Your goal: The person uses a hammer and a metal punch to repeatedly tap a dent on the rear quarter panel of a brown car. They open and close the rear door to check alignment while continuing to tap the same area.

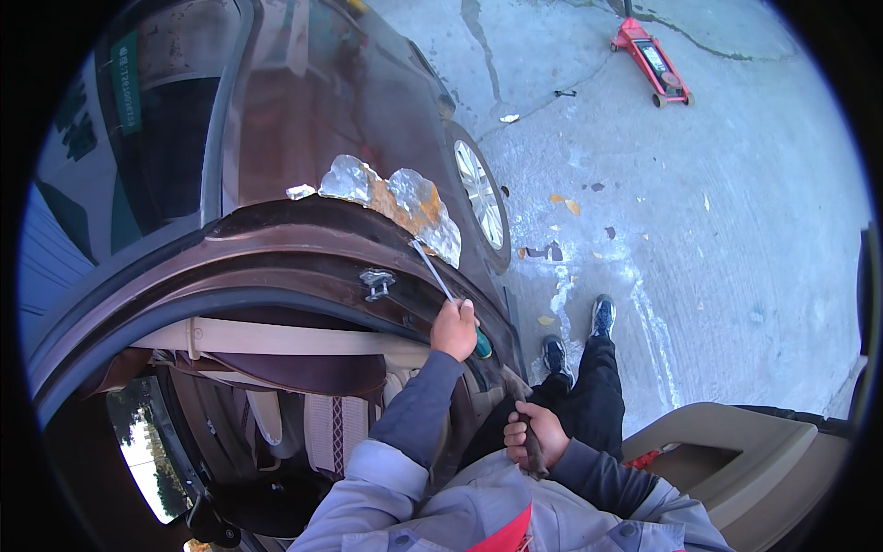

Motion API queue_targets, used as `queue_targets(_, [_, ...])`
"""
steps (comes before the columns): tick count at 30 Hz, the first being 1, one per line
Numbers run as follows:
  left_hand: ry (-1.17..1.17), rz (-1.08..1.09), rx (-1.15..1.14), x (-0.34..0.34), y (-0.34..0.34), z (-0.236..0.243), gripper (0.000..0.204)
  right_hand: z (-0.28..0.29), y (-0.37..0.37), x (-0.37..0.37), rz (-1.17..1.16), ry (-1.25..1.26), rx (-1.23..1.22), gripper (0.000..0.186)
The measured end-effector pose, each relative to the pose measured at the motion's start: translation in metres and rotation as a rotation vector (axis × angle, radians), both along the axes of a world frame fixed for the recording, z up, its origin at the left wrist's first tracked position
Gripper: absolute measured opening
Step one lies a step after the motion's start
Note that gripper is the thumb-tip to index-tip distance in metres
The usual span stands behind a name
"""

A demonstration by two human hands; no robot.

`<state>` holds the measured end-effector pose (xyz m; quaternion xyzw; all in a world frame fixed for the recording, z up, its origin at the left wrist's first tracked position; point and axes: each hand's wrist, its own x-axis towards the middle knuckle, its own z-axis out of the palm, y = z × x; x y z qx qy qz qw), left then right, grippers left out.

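Observation:
My left hand is wrapped round a screwdriver with a long metal shaft and a green handle. The shaft slants up and left, its tip against the brown car body at the edge of a bare patch. That patch is shiny silver with rust-orange areas and a ragged outline. Close to my body, my right hand is closed around a dark brown, stick-like handle; the rest of this tool is hidden, so its kind is unclear. A metal door striker sits on the door frame left of the screwdriver.
A beige seat belt crosses the door opening, with seats inside. The open door stands at my right. The car's wheel lies beyond the patch. A red floor jack and fallen leaves are on the concrete.

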<state>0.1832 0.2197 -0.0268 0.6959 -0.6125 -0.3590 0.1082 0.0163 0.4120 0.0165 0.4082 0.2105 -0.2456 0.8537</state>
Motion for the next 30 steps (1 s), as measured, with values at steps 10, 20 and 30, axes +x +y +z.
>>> queue_targets(10, [0.027, 0.051, 0.014, -0.004, -0.001, 0.001, 0.036, -0.007, 0.001, -0.001, 0.030, 0.104, 0.014, 0.031])
queue_targets(20, [0.066, 0.057, 0.013, -0.005, 0.002, 0.000, 0.036, -0.004, 0.001, -0.002, 0.046, 0.106, 0.020, 0.024])
queue_targets(30, [0.059, 0.035, -0.029, -0.009, -0.009, 0.009, 0.036, -0.017, 0.007, -0.006, -0.016, 0.050, -0.104, 0.027])
